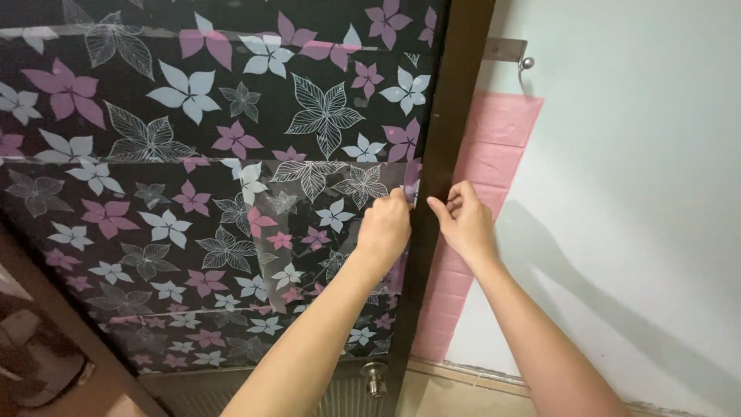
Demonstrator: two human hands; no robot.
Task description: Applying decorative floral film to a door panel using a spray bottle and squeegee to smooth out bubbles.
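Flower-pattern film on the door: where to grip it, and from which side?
Probably pinch the floral film at its free right edge beside the dark door frame, coming from the right. That is where both the left hand and right hand have their fingers; elsewhere it lies flat.

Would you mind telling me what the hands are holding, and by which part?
Both hands, left and right, pinch the right edge of the flowered film beside the dark door frame.

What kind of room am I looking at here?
Probably a home interior, at a doorway: a dark-framed door with flowered film, a pale wall with pink foam panels and a metal hook.
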